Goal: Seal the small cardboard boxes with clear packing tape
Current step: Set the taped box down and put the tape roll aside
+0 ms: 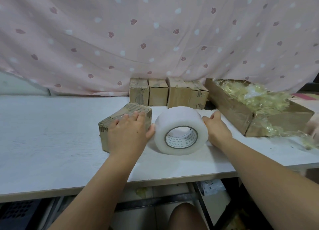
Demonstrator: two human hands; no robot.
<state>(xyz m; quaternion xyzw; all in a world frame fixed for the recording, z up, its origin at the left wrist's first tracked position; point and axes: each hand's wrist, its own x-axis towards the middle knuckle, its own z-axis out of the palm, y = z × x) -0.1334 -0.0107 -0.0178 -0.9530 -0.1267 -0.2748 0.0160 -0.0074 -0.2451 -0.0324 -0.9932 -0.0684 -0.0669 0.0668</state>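
A wide roll of clear packing tape (174, 124) stands on its edge in the middle of the white table (51, 134), its cardboard core facing me. Just left of it sits a small cardboard box (105, 138) with worn, taped edges. My left hand (127, 134) lies flat over the top and right side of this box with straight fingers, and its thumb touches the roll's left side. My right hand (217, 129) rests against the roll's right side, fingers extended. The roll stands between my two hands.
Several small cardboard boxes (158, 95) stand in a row at the back against a pink patterned curtain (155, 31). A long open carton (233, 112) filled with crumpled yellowish tape scraps lies at the right. The table's front edge runs close to my forearms.
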